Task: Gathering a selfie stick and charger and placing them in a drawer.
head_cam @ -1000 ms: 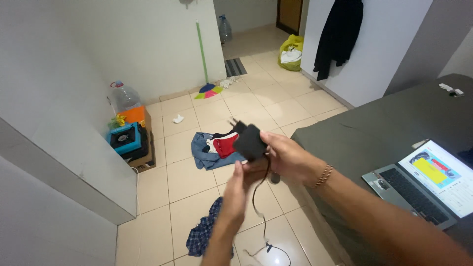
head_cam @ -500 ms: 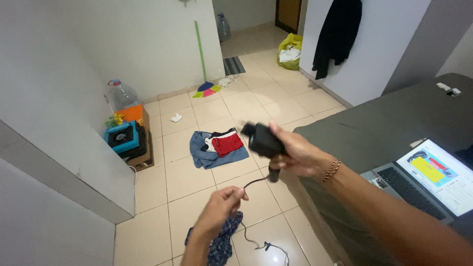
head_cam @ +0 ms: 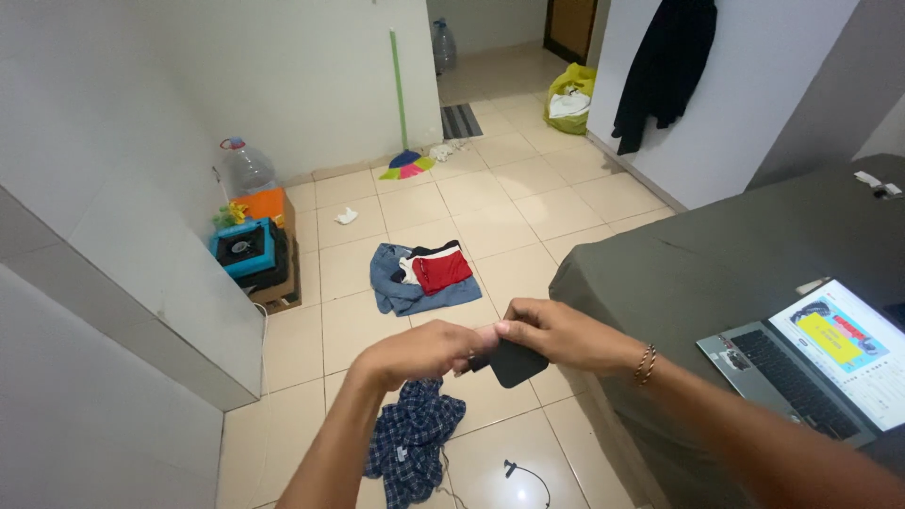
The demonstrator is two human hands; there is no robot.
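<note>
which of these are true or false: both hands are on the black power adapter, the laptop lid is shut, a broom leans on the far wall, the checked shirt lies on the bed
1. Both the left hand and the right hand are on the black square power adapter. True.
2. The grey laptop has its lid shut. False: it is open, its screen lit.
3. A green-handled broom leans on the far white wall. True.
4. The dark blue checked shirt lies on the grey-covered bed. False: it lies on the tiled floor, beside the bed.
</note>
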